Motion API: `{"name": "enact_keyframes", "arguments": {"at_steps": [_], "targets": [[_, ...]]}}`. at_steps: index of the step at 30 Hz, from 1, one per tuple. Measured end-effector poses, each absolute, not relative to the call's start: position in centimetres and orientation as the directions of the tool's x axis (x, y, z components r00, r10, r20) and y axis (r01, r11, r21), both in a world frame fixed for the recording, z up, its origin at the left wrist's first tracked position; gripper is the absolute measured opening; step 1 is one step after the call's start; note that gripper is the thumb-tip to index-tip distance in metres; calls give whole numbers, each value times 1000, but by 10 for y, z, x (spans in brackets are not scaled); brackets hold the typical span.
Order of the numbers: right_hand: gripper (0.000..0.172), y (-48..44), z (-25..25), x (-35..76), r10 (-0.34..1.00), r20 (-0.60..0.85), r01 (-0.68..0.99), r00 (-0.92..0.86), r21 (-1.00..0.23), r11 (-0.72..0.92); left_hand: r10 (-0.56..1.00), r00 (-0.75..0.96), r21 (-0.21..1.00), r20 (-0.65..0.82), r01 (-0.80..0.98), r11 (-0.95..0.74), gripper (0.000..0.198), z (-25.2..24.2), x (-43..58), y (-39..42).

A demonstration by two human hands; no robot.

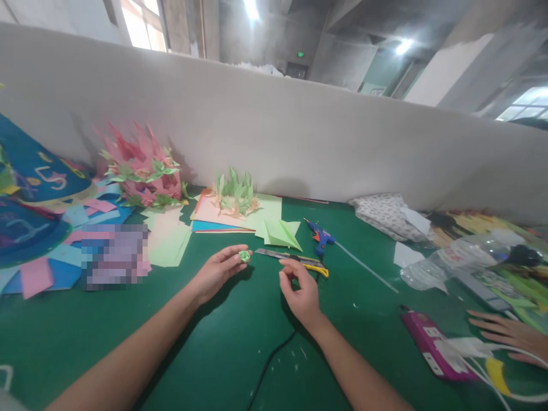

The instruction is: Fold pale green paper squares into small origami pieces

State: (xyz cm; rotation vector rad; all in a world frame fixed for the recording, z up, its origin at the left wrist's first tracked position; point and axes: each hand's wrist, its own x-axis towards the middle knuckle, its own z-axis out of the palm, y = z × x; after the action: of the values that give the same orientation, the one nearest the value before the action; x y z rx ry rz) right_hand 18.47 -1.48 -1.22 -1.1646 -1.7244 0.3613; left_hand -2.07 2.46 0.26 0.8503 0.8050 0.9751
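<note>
Between thumb and fingertips of my left hand is a small green paper rosette, raised a little over the green table. My right hand is loosely curled, thumb and forefinger slightly apart, and nothing shows between them. Just beyond its fingers lies a utility knife with a yellow handle end and its blade pointing left. Farther back are a folded light green paper sheet and a blue glue gun with a long clear glue stick trailing from it.
Paper crowns, one pink and one green, stand at the back left, near blue cone hats. On the right are a plastic bottle, a purple power strip with white cables and another person's hand. A black cord crosses the front.
</note>
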Motion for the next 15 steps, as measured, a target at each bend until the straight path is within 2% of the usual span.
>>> {"name": "enact_keyframes", "arguments": {"at_steps": [3,7,11,13,15], "targets": [[19,-7,-6,189,848,524,596,-78,-657,461,946,253,871,-201,-396,291,32,1,-22,30],[17,18,7,207,832,545,741,-106,-515,432,990,100,941,-104,-311,130,34,2,-26,43],[26,51,12,226,819,558,821,-131,-402,405,997,-64,999,39,26,-37,36,2,-39,70],[29,65,9,230,826,549,842,-131,-379,385,974,-142,955,178,264,-136,34,-2,-48,88],[23,76,5,231,858,505,853,-96,-403,333,956,-187,928,226,341,-153,32,-7,-57,104]]}}
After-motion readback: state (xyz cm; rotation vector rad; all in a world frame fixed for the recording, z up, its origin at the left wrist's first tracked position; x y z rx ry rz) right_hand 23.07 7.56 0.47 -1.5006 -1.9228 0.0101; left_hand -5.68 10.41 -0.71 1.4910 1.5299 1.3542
